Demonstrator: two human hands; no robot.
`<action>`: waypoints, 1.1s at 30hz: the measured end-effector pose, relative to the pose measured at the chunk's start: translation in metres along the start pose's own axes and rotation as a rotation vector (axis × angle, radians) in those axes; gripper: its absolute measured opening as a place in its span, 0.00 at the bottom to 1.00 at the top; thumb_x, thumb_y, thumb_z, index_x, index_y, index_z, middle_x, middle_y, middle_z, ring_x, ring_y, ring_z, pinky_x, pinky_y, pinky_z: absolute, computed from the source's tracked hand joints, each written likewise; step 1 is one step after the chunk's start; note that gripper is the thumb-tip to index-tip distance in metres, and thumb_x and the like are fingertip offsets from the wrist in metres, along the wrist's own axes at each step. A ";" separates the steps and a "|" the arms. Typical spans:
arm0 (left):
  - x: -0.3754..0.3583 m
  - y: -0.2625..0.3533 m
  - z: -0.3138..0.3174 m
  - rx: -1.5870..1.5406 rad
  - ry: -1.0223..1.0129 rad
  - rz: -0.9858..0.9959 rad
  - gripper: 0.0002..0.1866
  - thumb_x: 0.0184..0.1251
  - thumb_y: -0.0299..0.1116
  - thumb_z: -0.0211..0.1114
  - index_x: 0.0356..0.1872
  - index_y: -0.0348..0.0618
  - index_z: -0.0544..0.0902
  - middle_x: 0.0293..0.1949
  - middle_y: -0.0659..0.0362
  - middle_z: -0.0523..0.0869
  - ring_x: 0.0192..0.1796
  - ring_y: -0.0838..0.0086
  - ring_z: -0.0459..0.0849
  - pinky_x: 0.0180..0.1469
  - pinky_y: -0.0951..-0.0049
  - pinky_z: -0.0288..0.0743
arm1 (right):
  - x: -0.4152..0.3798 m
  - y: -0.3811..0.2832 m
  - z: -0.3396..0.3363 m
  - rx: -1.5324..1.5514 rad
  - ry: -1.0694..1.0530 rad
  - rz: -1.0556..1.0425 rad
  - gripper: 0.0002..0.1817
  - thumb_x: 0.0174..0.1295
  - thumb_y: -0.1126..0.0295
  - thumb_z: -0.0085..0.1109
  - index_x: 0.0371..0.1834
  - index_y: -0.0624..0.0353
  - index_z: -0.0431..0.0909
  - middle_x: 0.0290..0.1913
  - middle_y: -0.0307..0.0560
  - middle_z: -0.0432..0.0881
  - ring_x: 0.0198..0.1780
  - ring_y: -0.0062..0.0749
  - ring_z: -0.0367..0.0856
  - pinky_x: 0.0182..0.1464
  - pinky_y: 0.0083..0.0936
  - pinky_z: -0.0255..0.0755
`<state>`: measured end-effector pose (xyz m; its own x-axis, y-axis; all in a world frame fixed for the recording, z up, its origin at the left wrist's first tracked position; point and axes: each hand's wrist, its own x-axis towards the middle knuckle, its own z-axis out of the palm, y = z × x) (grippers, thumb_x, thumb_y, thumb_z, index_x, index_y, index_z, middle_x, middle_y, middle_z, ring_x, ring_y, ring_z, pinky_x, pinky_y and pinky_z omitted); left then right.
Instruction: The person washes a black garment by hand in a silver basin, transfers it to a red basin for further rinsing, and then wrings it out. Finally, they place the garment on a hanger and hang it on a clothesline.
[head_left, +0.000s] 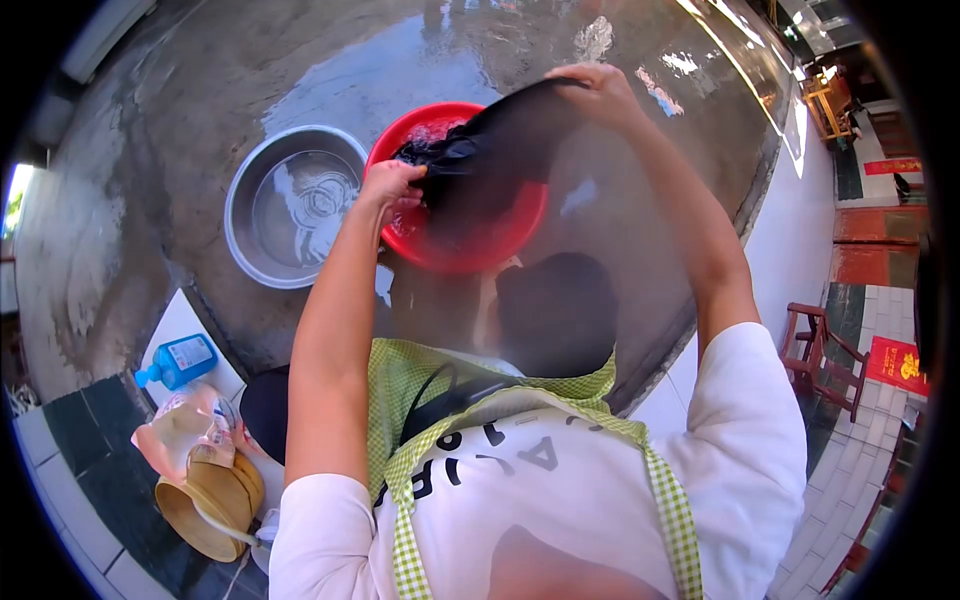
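Observation:
A black cloth [500, 135] is stretched above a red basin [528, 215], its lower part blurred and hanging over the rim. At its left end my left hand [393, 188] is closed on the fabric, close to the basin's left side. My right hand [603, 95] grips the other end, raised higher and off to the right. Sudsy water shows inside the red basin beside the cloth. Left of it, touching or nearly so, stands a metal basin [240, 225] with water in the bottom.
A blue bottle [185, 361] lies on a white ledge at the left, near a pink-and-white bag [185, 432] and a yellowish round container [205, 510]. At right are a small wooden chair [825, 355] and a white tiled edge [785, 235]. The concrete floor [180, 190] is wet.

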<state>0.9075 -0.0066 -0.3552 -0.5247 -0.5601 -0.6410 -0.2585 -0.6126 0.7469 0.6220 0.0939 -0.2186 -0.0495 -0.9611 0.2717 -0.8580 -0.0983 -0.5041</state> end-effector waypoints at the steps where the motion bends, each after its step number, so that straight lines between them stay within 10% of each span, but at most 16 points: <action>1: -0.003 -0.007 0.001 0.056 -0.006 -0.017 0.08 0.53 0.32 0.64 0.29 0.44 0.74 0.25 0.58 0.77 0.23 0.73 0.76 0.27 0.72 0.74 | -0.016 0.016 0.000 0.149 -0.002 0.098 0.10 0.48 0.71 0.57 0.35 0.58 0.80 0.35 0.44 0.82 0.39 0.29 0.78 0.44 0.20 0.70; 8: 0.014 -0.064 0.012 0.749 -0.204 0.060 0.09 0.40 0.35 0.67 0.19 0.39 0.81 0.15 0.59 0.77 0.20 0.77 0.75 0.25 0.74 0.70 | -0.089 0.028 -0.009 0.474 -0.067 0.641 0.13 0.41 0.82 0.45 0.25 0.57 0.79 0.22 0.33 0.74 0.23 0.14 0.67 0.24 0.14 0.61; 11: 0.005 -0.061 0.022 0.766 -0.176 0.277 0.10 0.44 0.34 0.67 0.26 0.38 0.83 0.24 0.55 0.83 0.28 0.74 0.80 0.31 0.71 0.73 | -0.105 0.056 0.022 0.571 -0.040 0.391 0.11 0.42 0.80 0.46 0.24 0.55 0.79 0.21 0.35 0.75 0.22 0.16 0.69 0.23 0.17 0.63; 14: 0.048 -0.082 0.024 0.546 -0.303 0.366 0.49 0.36 0.30 0.72 0.64 0.41 0.53 0.45 0.47 0.79 0.44 0.62 0.80 0.48 0.66 0.73 | -0.083 0.004 0.022 0.449 -0.077 0.280 0.08 0.44 0.77 0.48 0.22 0.57 0.79 0.26 0.42 0.80 0.32 0.25 0.77 0.36 0.23 0.70; 18: 0.009 -0.038 0.062 1.120 0.098 0.782 0.44 0.39 0.31 0.70 0.63 0.52 0.58 0.47 0.44 0.76 0.54 0.55 0.73 0.55 0.64 0.67 | -0.044 -0.035 0.030 0.483 -0.089 0.056 0.11 0.44 0.77 0.45 0.27 0.60 0.79 0.28 0.44 0.80 0.34 0.28 0.77 0.39 0.24 0.70; 24: 0.015 0.004 0.018 0.555 0.076 0.716 0.18 0.46 0.22 0.54 0.42 0.42 0.79 0.40 0.49 0.81 0.47 0.60 0.78 0.50 0.67 0.68 | -0.023 -0.054 0.012 0.508 0.243 0.208 0.09 0.43 0.76 0.50 0.25 0.57 0.81 0.23 0.39 0.80 0.30 0.20 0.75 0.35 0.20 0.69; 26: 0.003 0.037 0.000 0.744 0.272 0.832 0.07 0.52 0.29 0.50 0.27 0.39 0.75 0.22 0.64 0.72 0.27 0.77 0.68 0.30 0.72 0.65 | -0.010 -0.031 0.016 0.502 0.328 0.028 0.07 0.42 0.74 0.55 0.26 0.59 0.81 0.24 0.38 0.80 0.30 0.18 0.75 0.34 0.18 0.70; 28: -0.041 0.078 0.013 0.168 0.283 0.508 0.13 0.57 0.27 0.47 0.39 0.34 0.77 0.33 0.57 0.80 0.40 0.74 0.76 0.43 0.74 0.69 | 0.000 -0.024 0.015 0.577 0.104 0.221 0.15 0.44 0.65 0.64 0.36 0.58 0.80 0.31 0.39 0.80 0.35 0.20 0.76 0.38 0.19 0.70; 33: -0.037 0.104 -0.025 -0.512 0.006 0.544 0.15 0.59 0.27 0.42 0.42 0.34 0.76 0.41 0.54 0.80 0.45 0.65 0.79 0.50 0.69 0.72 | -0.011 -0.012 0.039 0.546 -0.388 0.366 0.42 0.42 0.57 0.68 0.62 0.54 0.60 0.55 0.55 0.69 0.55 0.36 0.69 0.56 0.27 0.63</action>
<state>0.9203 -0.0638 -0.2581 -0.4663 -0.8601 -0.2067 0.4469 -0.4307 0.7841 0.6531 0.0955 -0.2475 -0.0121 -0.9689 -0.2471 -0.4415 0.2269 -0.8681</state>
